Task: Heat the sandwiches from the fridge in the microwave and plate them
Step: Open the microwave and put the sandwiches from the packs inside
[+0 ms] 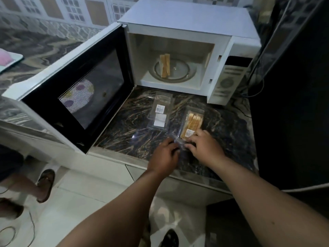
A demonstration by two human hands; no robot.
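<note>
A white microwave (188, 20) stands on the dark marble counter (135, 132) with its door (74, 97) swung wide to the left. One sandwich (165, 65) stands on edge on the glass turntable (178, 72) inside. In front of the microwave lies an empty clear plastic pack (160, 113) with white labels. To its right is a second clear pack (193, 122) with a sandwich still inside. My left hand (164, 154) and my right hand (204, 145) both grip the near end of that second pack.
A dark fridge side (293, 86) and cables (256, 86) stand right of the microwave. A plate with coloured spots (80, 95) shows through the door glass. A pink board (8, 59) lies far left. Another person's sandalled feet (44, 184) stand on the floor at left.
</note>
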